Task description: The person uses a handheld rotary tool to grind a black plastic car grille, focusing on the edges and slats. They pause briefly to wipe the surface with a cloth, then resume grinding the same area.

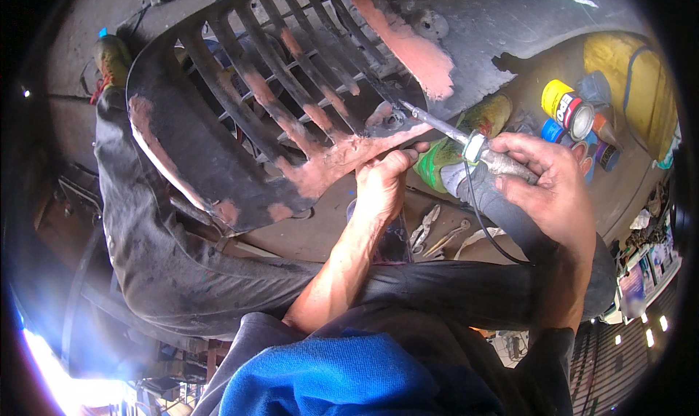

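Observation:
A black car bumper [193, 143] with a slatted grille and patches of pink filler lies across my legs. My left hand [381, 184] grips its near edge, thumb on the filler and the other fingers mostly hidden. In my right hand [545, 181] is a soldering iron [442, 127] with a long metal shaft, a wrapped grey handle and a dark cord [477, 211]. The iron points up and left, its tip at the bumper near the lower right end of the slats. Whether the tip touches the plastic, I cannot tell.
On the right stand a yellow, red and black can [567, 109], several other small containers and a yellow curved panel [637, 96]. Pliers [447, 236] lie on the floor beyond my bent leg. My shoes [486, 117] show beneath the bumper's edges.

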